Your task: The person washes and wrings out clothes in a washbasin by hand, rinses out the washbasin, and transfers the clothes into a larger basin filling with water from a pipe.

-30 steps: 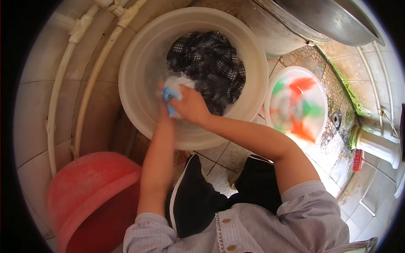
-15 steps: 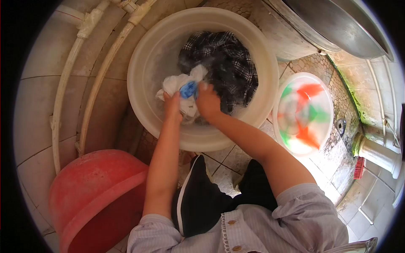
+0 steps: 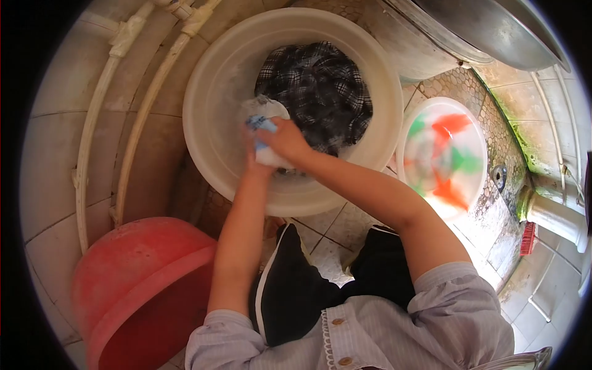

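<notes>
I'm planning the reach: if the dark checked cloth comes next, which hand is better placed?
Right, probably. The right hand grips the white-and-blue cloth from the side nearer the dark checked cloth; the left hand, blurred, is farther away.

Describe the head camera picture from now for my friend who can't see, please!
A person's right hand grips a white-and-blue cloth, the blurred left hand against it, over a big pale tub holding dark plaid fabric. A tipped red basin is at lower left; a white basin patterned red and green sits at right.
</notes>
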{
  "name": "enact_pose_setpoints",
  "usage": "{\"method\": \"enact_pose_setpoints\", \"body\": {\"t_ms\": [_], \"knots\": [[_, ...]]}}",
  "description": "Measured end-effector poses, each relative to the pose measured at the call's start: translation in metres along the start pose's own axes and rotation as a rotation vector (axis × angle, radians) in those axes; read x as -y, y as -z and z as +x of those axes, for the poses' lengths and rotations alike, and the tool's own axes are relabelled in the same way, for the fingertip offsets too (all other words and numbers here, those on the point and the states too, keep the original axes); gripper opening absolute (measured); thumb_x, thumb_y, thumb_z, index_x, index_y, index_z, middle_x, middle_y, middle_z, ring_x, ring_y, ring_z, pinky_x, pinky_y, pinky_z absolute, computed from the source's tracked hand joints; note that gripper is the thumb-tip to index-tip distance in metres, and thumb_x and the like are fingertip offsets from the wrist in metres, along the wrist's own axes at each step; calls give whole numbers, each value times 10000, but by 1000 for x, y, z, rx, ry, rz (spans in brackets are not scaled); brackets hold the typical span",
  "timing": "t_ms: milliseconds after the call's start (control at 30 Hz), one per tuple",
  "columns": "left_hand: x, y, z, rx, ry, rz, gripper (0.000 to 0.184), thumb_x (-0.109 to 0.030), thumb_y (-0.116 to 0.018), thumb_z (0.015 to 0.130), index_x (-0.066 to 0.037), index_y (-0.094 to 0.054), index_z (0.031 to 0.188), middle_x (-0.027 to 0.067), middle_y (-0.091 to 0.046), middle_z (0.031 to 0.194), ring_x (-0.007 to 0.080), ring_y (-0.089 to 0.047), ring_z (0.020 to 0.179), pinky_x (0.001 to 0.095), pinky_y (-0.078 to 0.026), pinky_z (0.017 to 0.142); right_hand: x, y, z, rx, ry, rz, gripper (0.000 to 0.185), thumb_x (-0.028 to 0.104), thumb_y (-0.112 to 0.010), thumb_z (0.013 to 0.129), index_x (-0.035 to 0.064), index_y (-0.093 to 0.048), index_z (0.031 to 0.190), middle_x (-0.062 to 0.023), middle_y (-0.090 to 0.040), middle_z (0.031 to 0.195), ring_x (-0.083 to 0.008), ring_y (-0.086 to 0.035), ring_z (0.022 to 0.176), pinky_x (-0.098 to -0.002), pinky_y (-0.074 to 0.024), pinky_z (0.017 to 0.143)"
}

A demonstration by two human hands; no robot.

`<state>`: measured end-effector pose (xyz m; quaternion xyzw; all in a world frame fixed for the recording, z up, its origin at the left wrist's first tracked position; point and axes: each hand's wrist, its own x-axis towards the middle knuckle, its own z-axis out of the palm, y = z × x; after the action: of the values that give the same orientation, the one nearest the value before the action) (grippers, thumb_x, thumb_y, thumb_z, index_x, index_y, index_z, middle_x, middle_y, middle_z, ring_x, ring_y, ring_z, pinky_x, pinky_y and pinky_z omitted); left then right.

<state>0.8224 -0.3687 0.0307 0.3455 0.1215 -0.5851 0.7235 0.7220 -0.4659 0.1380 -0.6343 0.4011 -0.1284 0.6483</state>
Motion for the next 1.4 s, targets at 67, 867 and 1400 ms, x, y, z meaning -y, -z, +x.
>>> {"method": "enact_pose_setpoints", "body": {"t_ms": [67,867,1400], "knots": [[-8,16,11,265,-84,-43,539,-491,-392,877,-150,-386,1293,60,-511,1212,277,-445,1161,436,-336,987,46,8,-33,188,108,-7,353,321,-631,745,-12,-609,858,-142,-626,729,-218,-615,696,-318,-472,662],[-2,-70,-58,-737,63,140,606,-276,-475,870,-124,-186,1380,132,-287,1376,357,-344,1217,556,-337,946,-36,26,38,295,-19,-1058,418,206,-584,698,158,-576,1114,-135,-589,1102,-274,-567,1023,-384,-459,827],[-42,-209,-98,511,-342,-244,654,-553,-401,843,-130,-324,1335,81,-362,1360,297,-350,1238,476,-276,1027,129,94,-59,338,778,-187,289,9,-568,610,77,-583,891,-59,-522,865,-213,-547,805,-279,-436,733]]}}
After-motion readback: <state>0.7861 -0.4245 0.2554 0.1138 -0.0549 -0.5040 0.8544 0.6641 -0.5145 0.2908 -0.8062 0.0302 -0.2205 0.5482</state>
